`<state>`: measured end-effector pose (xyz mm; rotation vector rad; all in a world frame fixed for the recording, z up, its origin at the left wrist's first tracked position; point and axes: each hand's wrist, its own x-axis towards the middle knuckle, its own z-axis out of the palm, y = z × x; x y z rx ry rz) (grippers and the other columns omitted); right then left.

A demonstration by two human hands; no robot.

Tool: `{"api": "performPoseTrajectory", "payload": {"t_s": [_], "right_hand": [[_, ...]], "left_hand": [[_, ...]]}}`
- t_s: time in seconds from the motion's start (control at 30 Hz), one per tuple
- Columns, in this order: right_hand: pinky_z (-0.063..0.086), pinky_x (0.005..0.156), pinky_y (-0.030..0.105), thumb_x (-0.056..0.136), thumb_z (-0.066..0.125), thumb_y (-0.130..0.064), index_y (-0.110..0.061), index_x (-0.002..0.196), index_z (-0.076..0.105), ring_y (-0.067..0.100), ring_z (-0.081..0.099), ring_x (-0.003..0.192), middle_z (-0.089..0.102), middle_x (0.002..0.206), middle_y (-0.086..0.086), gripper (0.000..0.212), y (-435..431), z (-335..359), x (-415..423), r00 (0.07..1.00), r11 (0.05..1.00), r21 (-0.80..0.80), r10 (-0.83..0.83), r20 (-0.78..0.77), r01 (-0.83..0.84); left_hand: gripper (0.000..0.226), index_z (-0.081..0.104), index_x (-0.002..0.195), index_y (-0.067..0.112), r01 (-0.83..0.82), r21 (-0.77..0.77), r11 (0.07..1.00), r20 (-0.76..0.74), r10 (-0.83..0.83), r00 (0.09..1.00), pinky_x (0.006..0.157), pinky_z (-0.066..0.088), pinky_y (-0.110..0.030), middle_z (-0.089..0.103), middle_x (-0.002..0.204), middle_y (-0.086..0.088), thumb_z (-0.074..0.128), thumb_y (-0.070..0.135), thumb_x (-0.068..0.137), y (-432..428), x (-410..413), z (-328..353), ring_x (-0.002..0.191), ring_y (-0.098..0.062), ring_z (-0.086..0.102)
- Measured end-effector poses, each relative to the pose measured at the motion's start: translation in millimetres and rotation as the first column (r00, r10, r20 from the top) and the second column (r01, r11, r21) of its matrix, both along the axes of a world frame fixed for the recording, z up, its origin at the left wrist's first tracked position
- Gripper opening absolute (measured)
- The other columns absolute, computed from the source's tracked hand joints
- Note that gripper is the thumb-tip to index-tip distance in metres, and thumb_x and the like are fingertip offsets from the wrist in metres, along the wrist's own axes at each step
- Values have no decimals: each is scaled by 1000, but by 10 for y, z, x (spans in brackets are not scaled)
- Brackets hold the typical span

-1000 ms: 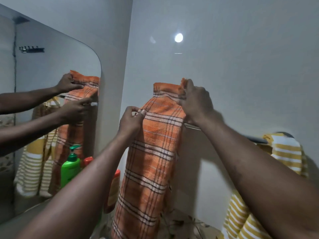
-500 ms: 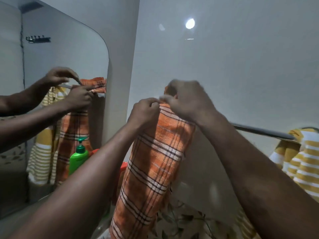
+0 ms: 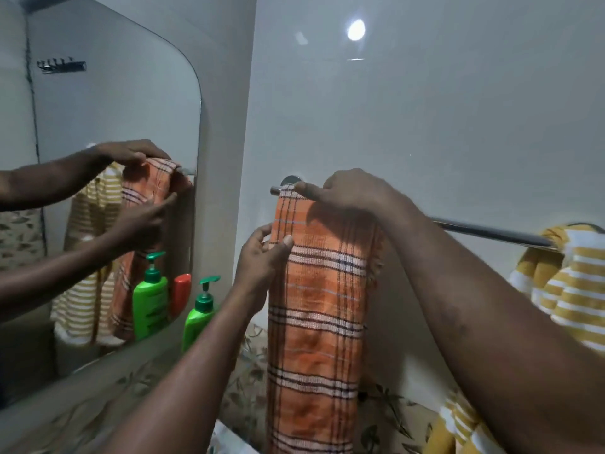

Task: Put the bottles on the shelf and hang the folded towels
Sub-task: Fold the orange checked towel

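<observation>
Right hand [image 3: 353, 191] rests atop hanging orange towel [image 3: 314, 306].

The chrome rail [image 3: 491, 231] carries the orange plaid towel [image 3: 314, 306], draped over it directly under the right hand [image 3: 353, 191]; a yellow striped towel [image 3: 576, 280] hangs well to that hand's right.

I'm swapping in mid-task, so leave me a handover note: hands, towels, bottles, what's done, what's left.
Left hand pinches the orange towel by its left edge; right hand lies flat on its top, over the rail.
Done: Striped towel hangs at the rail's right end. Green bottle stands on the shelf under the mirror.
Left: straighten the orange towel, then let go.
</observation>
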<state>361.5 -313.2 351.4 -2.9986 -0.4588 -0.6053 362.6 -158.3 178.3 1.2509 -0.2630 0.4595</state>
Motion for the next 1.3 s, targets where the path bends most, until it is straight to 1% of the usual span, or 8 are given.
{"api": "performPoseTrajectory", "payload": {"t_s": [0.17, 0.37, 0.5, 0.67, 0.83, 0.93, 1.07, 1.3], "right_hand": [[48, 75, 17, 94, 76, -37, -16, 94, 67, 11, 65, 79, 70, 87, -5, 23, -381, -910, -510, 550, 657, 465, -90, 830, -594], [54, 75, 17, 73, 76, -76, -27, 114, 66, -7, 70, 85, 77, 97, -15, 64, -423, -1782, -647, 957, 360, 895, -19, 291, -265], [61, 92, 44, 70, 79, -78, -23, 115, 73, 16, 77, 100, 80, 109, -5, 71, -300, -1745, -584, 972, 134, 983, 215, 99, -129], [61, 94, 52, 94, 77, -18, -4, 122, 71, 33, 77, 105, 79, 114, 15, 32, -188, -1332, -773, 857, -174, 965, 447, 257, -198], [63, 88, 54, 74, 88, -37, -9, 98, 79, 32, 79, 90, 82, 94, 8, 38, -191, -631, -576, 927, 108, 951, 279, 251, -290], [63, 85, 44, 61, 86, -54, -9, 89, 77, 25, 78, 86, 80, 87, 2, 54, -223, -226, -407, 973, 391, 891, 78, 217, -230], [54, 86, 35, 76, 84, -41, -8, 121, 57, 32, 68, 109, 70, 118, 10, 62, -316, -56, -327, 976, 698, 716, -150, 160, -10], [57, 80, 38, 76, 84, -44, -15, 117, 59, 32, 67, 102, 68, 113, 8, 56, -307, -207, -374, 950, 851, 521, -208, 231, 59]], "left_hand": [[17, 74, 107, 3, 146, -28, 989, -28, -147, 989, 67, 63, -36, 79, 93, -16, 58, 9, 104, 62, -60, 234, 79, -30, 76], [24, 68, 120, 0, 292, -4, 956, -49, -292, 955, 69, 63, -33, 77, 95, -14, 50, 5, 105, 189, -136, 601, 79, -27, 75], [27, 66, 121, -1, 393, -21, 919, -52, -393, 918, 76, 64, -35, 74, 98, -15, 45, 6, 105, 208, -163, 774, 84, -29, 73], [25, 69, 111, -1, 356, -24, 934, -58, -357, 932, 70, 62, -32, 74, 86, -13, 45, 5, 104, 165, -149, 968, 74, -27, 73], [16, 70, 87, 7, -15, 212, 977, -47, 26, 999, 81, 58, -39, 75, 82, -11, 62, 13, 99, 141, 22, 1404, 79, -27, 72], [21, 62, 84, 16, -391, 619, 681, 136, 397, 907, 67, 47, -31, 63, 79, 0, 78, 29, 90, 170, 164, 1667, 74, -19, 59], [32, 64, 111, 17, -387, 864, 322, 173, 532, 829, 74, 47, -32, 67, 111, -5, 73, 33, 84, 80, 395, 1668, 96, -29, 61], [59, 55, 122, 19, -608, 302, 735, 236, 560, 794, 93, 51, -36, 62, 123, -5, 84, 50, 80, 75, 239, 1044, 109, -21, 61]]}}
